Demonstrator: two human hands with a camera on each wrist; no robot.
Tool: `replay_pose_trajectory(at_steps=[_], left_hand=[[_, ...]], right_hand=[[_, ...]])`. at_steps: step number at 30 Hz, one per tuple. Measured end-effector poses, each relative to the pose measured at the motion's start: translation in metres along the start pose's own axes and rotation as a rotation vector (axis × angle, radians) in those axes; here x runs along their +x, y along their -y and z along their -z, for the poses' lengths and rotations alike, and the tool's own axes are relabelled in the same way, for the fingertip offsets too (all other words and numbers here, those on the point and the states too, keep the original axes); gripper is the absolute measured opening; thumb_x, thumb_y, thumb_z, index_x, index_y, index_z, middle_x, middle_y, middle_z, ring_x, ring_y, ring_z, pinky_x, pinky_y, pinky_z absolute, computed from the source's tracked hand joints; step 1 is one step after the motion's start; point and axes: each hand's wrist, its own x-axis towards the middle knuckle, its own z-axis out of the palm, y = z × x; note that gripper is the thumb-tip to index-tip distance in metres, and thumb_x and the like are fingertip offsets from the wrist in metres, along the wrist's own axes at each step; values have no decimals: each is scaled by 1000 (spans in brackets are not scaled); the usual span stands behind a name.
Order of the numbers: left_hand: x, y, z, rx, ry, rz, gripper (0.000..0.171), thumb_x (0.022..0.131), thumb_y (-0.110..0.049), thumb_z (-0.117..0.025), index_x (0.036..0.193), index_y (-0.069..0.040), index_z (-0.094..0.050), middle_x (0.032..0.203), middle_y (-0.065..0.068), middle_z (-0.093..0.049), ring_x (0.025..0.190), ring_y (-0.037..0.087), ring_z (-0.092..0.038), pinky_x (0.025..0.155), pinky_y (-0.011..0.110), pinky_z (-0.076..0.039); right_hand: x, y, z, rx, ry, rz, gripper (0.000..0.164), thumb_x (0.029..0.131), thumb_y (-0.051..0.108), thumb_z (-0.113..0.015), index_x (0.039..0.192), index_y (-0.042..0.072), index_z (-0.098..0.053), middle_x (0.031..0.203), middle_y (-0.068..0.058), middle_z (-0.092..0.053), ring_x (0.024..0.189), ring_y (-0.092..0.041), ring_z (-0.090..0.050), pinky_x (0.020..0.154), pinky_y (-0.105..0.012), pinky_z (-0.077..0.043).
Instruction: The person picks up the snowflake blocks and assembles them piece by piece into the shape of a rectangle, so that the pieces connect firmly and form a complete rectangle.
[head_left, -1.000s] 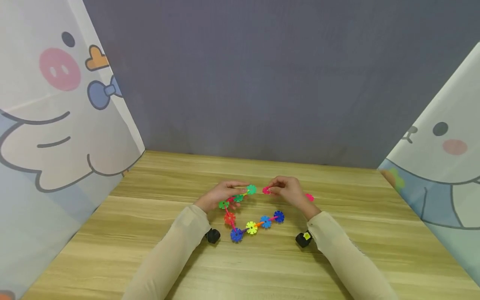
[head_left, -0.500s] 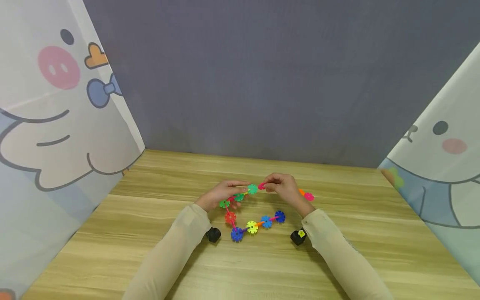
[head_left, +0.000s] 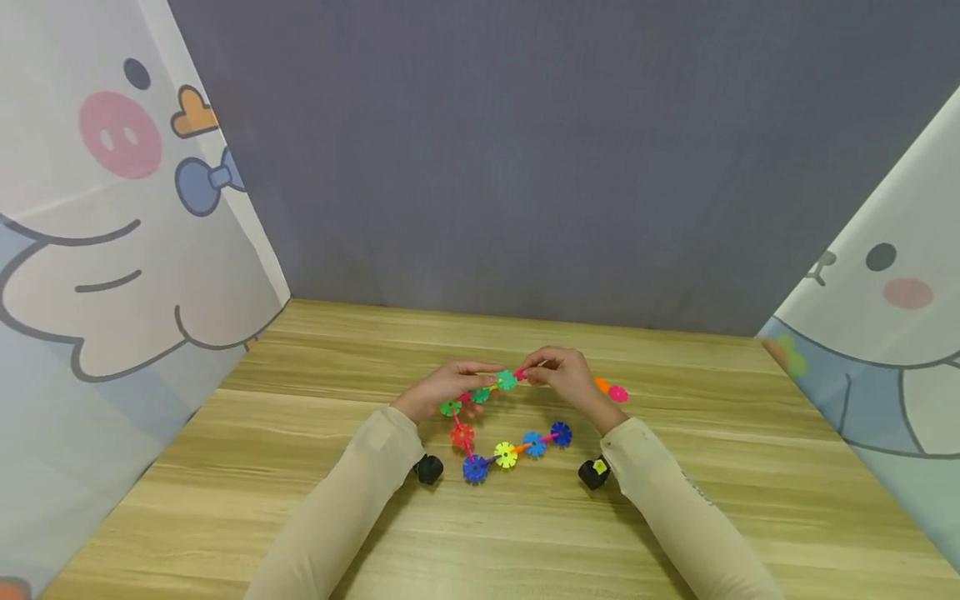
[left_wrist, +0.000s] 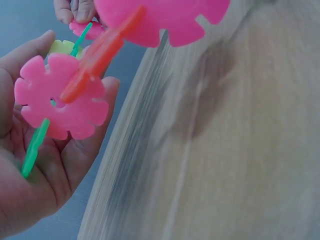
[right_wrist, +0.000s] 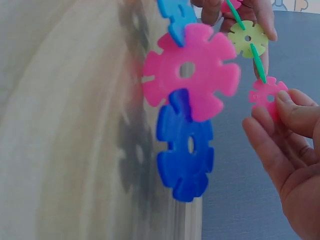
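A chain of colourful notched snowflake discs curves between my hands, with a dark blue disc (head_left: 561, 434) at its near free end. My left hand (head_left: 442, 390) holds the chain's far part, its thumb and fingers about a yellow disc (right_wrist: 248, 37). Just past the fingers, a green disc (head_left: 507, 380) faces up. My right hand (head_left: 564, 377) pinches a pink disc (right_wrist: 260, 92) between thumb and fingers. The pink disc's edge meets that green disc, which stands edge-on in the right wrist view.
An orange disc (head_left: 602, 385) and a loose-looking pink disc (head_left: 618, 393) lie beyond my right wrist. Black wrist cameras hang under both sleeves, the right camera (head_left: 594, 473) with a yellow mark. A grey panel (head_left: 525, 167) rises behind the wooden table (head_left: 495, 542).
My right hand has moved left, bringing the pink disc from apart up against the green disc. The orange disc beside the right wrist has come into view. My left hand stays nearly still.
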Motion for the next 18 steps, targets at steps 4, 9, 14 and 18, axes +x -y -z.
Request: replay_pose_trajectory(at_steps=[4, 9, 14, 18], left_hand=[[0, 1, -1, -13, 8, -4, 44, 102, -25, -60, 145, -15, -55, 116, 14, -69, 66, 17, -66, 60, 33, -59], [1, 1, -1, -24, 34, -15, 45, 103, -18, -58, 147, -10, -51, 115, 19, -68, 66, 15, -65, 62, 32, -60], [0, 0, -3, -18, 41, -33, 45, 103, -16, -56, 146, -5, -50, 114, 21, -68, 66, 14, -64, 61, 30, -60], [0, 0, -4, -38, 30, -31, 45, 104, -15, -55, 147, -4, -49, 113, 22, -68, 66, 14, -64, 61, 29, -59]], right_hand=[[1, -6, -2, 26, -2, 9, 5, 90, -7, -68, 94, -7, -72, 90, -18, -71, 80, -44, -69, 73, -48, -60], [0, -11, -4, 38, -11, 22, 5, 90, -8, -68, 93, -8, -71, 89, -20, -71, 79, -43, -69, 72, -47, -60], [-1, -8, -8, -20, -18, 48, 5, 89, -8, -69, 91, -5, -72, 86, -18, -71, 77, -41, -69, 71, -47, -60], [0, -8, -9, -45, -25, 65, 5, 89, -7, -70, 89, -3, -73, 83, -15, -71, 75, -39, -69, 70, -48, -60]])
